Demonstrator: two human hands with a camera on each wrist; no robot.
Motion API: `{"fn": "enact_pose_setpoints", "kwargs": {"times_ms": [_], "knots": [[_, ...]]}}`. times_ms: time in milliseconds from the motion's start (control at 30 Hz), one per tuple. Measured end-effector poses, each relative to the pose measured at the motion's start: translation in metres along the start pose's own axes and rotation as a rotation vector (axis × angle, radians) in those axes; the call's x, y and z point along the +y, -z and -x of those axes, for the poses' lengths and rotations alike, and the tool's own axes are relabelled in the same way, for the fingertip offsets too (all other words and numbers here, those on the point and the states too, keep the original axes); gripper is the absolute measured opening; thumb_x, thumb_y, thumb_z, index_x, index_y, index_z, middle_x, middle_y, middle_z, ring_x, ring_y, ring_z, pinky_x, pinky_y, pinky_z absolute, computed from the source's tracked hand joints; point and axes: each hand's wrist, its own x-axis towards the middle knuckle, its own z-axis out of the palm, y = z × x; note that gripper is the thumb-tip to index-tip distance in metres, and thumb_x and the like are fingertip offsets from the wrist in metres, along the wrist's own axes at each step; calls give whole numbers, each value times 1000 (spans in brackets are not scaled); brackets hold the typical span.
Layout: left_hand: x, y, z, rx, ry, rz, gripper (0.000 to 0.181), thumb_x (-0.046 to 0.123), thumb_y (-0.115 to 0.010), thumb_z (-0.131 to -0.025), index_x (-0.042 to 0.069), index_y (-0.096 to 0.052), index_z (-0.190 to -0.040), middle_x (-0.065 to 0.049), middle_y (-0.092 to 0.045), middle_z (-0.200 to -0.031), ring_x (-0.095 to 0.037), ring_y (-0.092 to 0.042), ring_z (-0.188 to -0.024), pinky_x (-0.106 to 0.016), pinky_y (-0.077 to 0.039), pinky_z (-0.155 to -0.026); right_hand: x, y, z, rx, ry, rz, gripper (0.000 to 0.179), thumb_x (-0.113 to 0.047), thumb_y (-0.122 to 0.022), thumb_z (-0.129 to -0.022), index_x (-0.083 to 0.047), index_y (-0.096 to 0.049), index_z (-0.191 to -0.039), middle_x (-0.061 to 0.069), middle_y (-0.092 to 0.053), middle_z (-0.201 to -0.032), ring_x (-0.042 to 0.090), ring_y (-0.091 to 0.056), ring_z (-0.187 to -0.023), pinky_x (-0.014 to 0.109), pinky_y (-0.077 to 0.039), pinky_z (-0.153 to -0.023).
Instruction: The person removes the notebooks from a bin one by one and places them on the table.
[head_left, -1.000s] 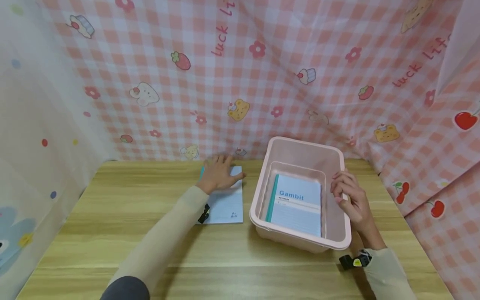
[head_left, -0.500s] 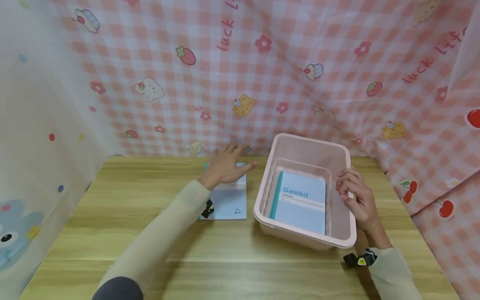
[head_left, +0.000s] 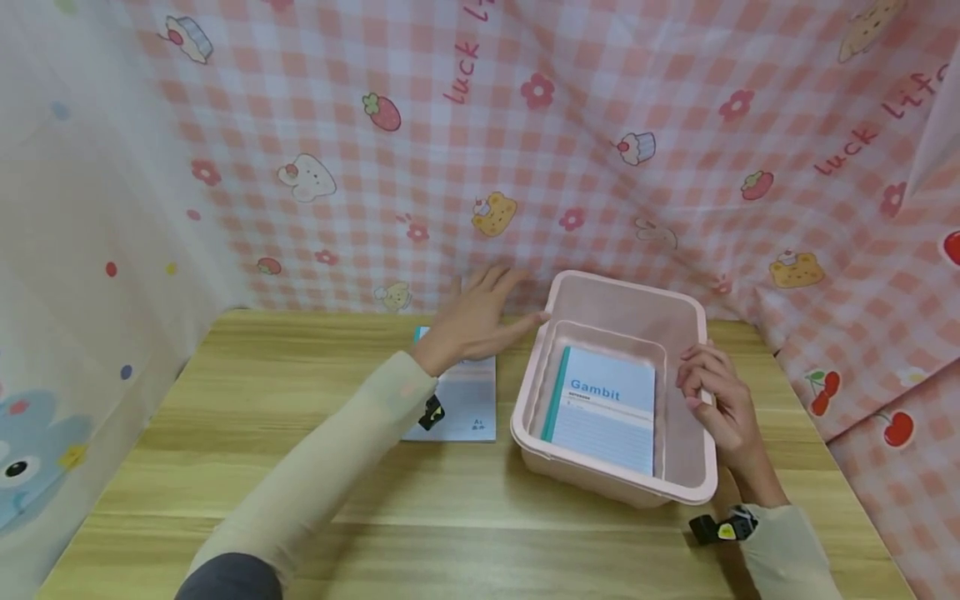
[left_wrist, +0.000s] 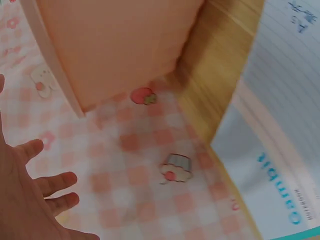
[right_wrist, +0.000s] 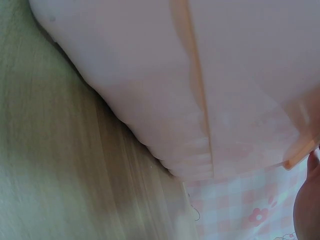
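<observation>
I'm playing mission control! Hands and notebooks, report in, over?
Left hand spread, holding nothing. Right hand gripping pink bin. Notebook inside; second notebook on table, partly hidden by left arm.

Table (head_left: 420, 533): lower half, cloth (head_left: 435, 167) behind
Bin (head_left: 630, 307): on table, right of centre
Inner notebook (head_left: 609, 417): in bin
Outer notebook (head_left: 474, 408): on table, left of bin
Left hand (head_left: 476, 321): centre, left of bin
Right hand (head_left: 722, 404): at bin's right rim
</observation>
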Motion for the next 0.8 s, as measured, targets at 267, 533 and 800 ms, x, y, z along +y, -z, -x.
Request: {"fn": "enact_pose_setpoints", "kwargs": {"times_ms": [267,533,800], "knots": [[26,13,-7,-27,-27,-19,82,84,-36,-91,44,-22,-160,-4,-21,-171,-30,-11,-161,-73,-6,-121,1,0,1,0,2,1,17,11,-43,-67,-4,-51,-65,12,-57,-85,30,-51,-109,41,-25,-116],[58,21,-13,-107,-18,-31,87,87,-33,-90,46,-10,-163,-1,-4,-175,-30,1,-162,-71,-3,-122,1,-3,0,0,-9,-20,19,12,-41,-68,-4,-51,-65,11,-57,-85,31,-50,-110,40,-25,-116],[89,23,-25,-84,-35,-78,86,89,-32,-88,53,-2,-161,3,-7,-175,-26,0,-162,-69,2,-124,0,-3,1,6,-14,-10,18,12,-42,-67,-4,-51,-65,10,-58,-86,29,-51,-110,40,-25,-116]]}}
